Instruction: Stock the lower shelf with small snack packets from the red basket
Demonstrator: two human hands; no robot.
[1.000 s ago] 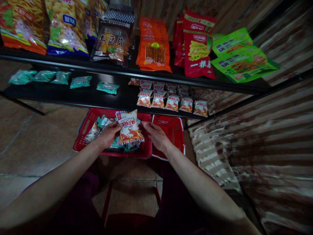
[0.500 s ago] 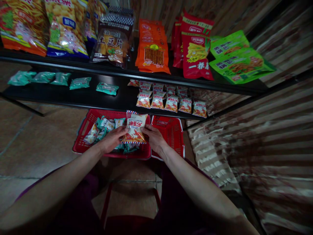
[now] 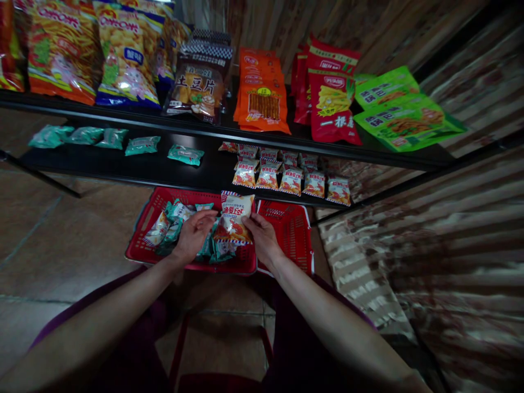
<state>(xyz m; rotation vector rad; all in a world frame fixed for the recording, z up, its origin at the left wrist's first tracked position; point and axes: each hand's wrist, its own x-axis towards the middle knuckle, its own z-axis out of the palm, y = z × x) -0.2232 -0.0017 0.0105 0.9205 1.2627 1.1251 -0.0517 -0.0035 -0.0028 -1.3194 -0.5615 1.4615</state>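
Note:
My right hand (image 3: pixel 263 236) pinches the right edge of a white and orange snack bag (image 3: pixel 234 218), held upright above a red basket. My left hand (image 3: pixel 196 233) is just left of the bag, fingers stretched toward it and apart, holding nothing. Beneath both hands, the red basket (image 3: pixel 137 240) contains several teal snack packets (image 3: pixel 174 232) and a white and orange bag (image 3: pixel 158 229). On the lower shelf, several small bags (image 3: pixel 291 180) with the same white and orange print stand in rows at the right.
A second red basket (image 3: pixel 289 234) adjoins the first on the right. Teal packets (image 3: pixel 185 154) lie spaced along the lower black shelf (image 3: pixel 164 173). Larger snack bags (image 3: pixel 262 93) fill the upper shelf (image 3: pixel 266 139). A striped curtain (image 3: pixel 450 245) hangs at the right.
My left hand has let go of the bag and moved slightly left of it. The bag now stays in my right hand alone. The whole view has shifted slightly.

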